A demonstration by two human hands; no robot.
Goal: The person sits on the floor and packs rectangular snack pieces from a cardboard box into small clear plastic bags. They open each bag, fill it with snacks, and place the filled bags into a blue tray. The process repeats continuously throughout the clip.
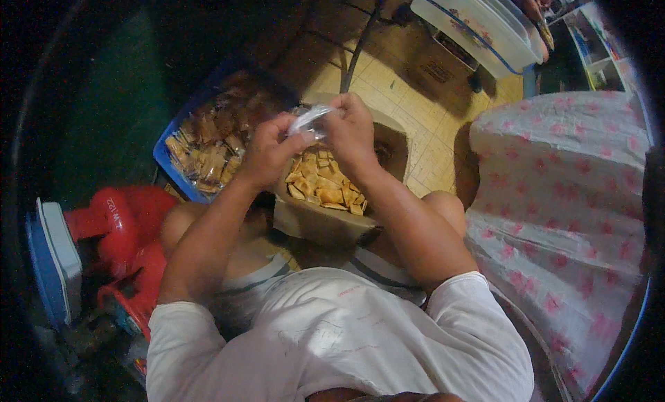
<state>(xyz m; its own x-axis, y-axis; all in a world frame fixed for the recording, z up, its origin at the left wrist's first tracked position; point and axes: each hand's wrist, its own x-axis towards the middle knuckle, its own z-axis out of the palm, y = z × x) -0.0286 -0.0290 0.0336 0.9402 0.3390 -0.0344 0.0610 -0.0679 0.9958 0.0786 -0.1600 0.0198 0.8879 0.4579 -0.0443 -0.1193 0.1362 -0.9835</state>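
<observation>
Between my two hands is a small clear plastic bag (311, 122), somewhat blurred; its contents cannot be made out. My left hand (273, 150) grips its left side with thumb and fingers, and my right hand (350, 134) pinches its right side. Below them a cardboard box (317, 221) stands between my knees, holding a heap of flat golden-brown crackers or chips (327, 186). To the left of the box, a blue plastic bin (179, 178) holds many clear packets of similar brown pieces (213, 157).
Red plastic objects (117, 230) and a blue-and-white container (60, 261) are at my left. A flower-patterned cloth (561, 209) hangs at the right. Beyond the yellow tiled floor (389, 90) are a metal stand leg (358, 43), a translucent storage tub (478, 27) and another cardboard box (441, 64).
</observation>
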